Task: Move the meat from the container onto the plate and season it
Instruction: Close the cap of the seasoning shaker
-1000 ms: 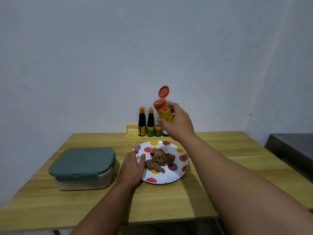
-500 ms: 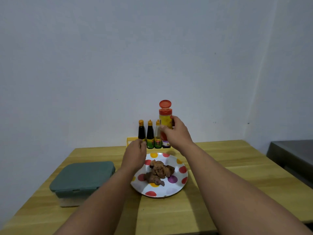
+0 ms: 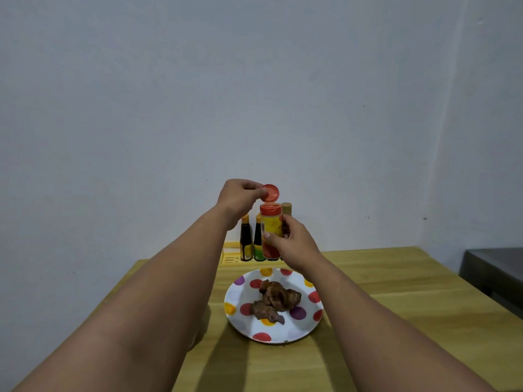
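Table, light wood [image 3: 396, 292], carries white polka-dot plate [image 3: 246, 329] w/ brown meat pieces [image 3: 276, 301] near-centre. Your right hand [image 3: 294, 244] grips upright yellow seasoning shaker [image 3: 270, 236]; left hand [image 3: 237, 198] pinches its red flip lid [image 3: 271, 192], directly above, hinged open.

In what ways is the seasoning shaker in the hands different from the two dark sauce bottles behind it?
The seasoning shaker is wide, yellow and red; the two dark sauce bottles are slim and dark. The shaker is held up by the right hand, its flip lid open and pinched by the left hand; the bottles stand capped. All are upright.
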`<state>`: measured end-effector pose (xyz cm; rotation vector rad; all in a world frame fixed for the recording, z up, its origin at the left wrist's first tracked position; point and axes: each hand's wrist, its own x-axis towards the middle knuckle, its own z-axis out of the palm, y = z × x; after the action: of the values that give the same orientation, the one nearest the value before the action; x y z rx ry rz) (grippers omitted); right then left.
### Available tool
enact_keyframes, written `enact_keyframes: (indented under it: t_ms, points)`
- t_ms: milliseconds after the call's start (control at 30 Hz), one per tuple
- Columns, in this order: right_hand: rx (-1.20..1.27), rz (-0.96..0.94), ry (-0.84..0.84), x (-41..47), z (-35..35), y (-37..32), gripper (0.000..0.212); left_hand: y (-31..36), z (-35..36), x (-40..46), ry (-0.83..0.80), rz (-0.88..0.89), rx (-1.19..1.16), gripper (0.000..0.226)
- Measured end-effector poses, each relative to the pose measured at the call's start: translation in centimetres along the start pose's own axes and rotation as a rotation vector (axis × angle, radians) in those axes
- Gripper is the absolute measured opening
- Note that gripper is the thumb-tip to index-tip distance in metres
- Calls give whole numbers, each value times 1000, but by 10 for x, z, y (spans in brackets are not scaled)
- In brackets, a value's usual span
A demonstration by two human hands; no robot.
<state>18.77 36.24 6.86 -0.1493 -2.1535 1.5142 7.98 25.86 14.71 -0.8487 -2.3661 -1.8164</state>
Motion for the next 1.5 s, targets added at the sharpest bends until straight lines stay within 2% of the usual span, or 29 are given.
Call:
enact_keyframes:
  t_ms: [133,233,533,633,867,1067,1433,1500]
  points:
    - [19,-2,-26,-1,2,-6,34,5,-8,-5,51,65,2,18]
    - [42,-3,-27,0,4,-12,28,9,-12,-11,49,147,30,18]
    - [1,-69,51,-1,7,-26,27,13,-38,-33,-188,273,165,19]
    - [-3,-73,54,-4,12,-32,31,6,-41,-41,-208,286,274,39]
    - [-53,-102,71,-11,23,-38,39,-2,-46,-56,-127,368,258,32]
    - [-47,-124,77,-12,31,-43,25,-7,-49,-59,-76,403,236,29]
    - [-156,-116,3,27,56,-20,32,-40,-59,-34,-55,395,310,31]
    - [-232,-115,34,40,64,-10,38,-52,-62,-24,-52,383,329,32]
